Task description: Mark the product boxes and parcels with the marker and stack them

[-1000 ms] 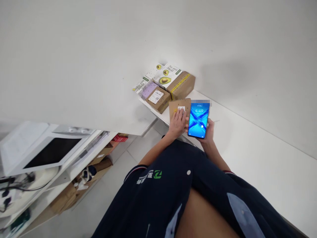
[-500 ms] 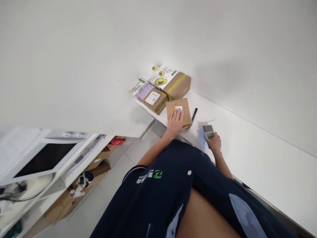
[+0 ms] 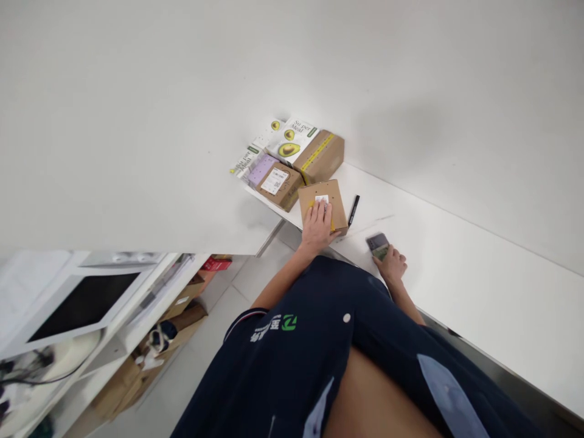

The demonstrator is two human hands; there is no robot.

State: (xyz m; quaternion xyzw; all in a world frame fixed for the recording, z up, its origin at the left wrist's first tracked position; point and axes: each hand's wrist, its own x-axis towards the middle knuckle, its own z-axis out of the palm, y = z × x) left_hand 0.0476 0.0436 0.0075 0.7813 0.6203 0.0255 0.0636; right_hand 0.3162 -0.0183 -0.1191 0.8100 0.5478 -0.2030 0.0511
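Note:
My left hand (image 3: 316,226) lies on a small brown cardboard box (image 3: 337,204), its fingers stretched over the top and partly covering a white label (image 3: 322,199). The thumb rests by the near edge of that box. In my right hand (image 3: 392,266) is a phone (image 3: 376,244), gripped at its near end, with its grey camera end pointing away from me. It is low over the white counter or on it; I cannot tell which. Between the box and the phone, close to the box, lies a black marker pen (image 3: 354,210).
Behind the small box stand a labelled brown and purple box (image 3: 292,190) and a larger brown box (image 3: 335,152) with avocado prints. A white wall borders the counter (image 3: 474,274). At lower left, a shelf (image 3: 112,353) carries a microwave (image 3: 86,298) and cardboard.
The phone has been lowered toward the counter and lies flatter, with my right hand still on it. My left hand stays on the box. The whole view has shifted slightly.

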